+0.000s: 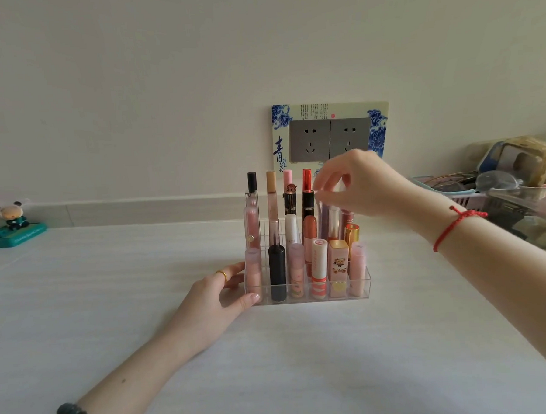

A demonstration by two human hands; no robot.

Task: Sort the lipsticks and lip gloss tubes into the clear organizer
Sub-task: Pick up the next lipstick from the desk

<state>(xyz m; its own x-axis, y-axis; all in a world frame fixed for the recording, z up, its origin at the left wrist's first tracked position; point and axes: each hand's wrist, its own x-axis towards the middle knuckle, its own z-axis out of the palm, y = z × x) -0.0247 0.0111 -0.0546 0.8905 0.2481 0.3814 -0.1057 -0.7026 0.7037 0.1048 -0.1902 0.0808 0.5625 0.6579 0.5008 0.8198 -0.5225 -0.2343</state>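
Note:
The clear organizer stands in the middle of the white table, filled with several upright lipsticks and lip gloss tubes. A black tube and pink tubes fill the front row; tall ones such as a red-capped tube stand at the back. My left hand grips the organizer's left wall, thumb on the front corner. My right hand hovers over the back right, fingertips pinched on the top of a pale lilac lip gloss tube that sits in a back slot.
A double wall socket with a blue-and-white frame is behind the organizer. A panda figurine on a teal base sits far left. At the right are a basket of clutter and a clear container.

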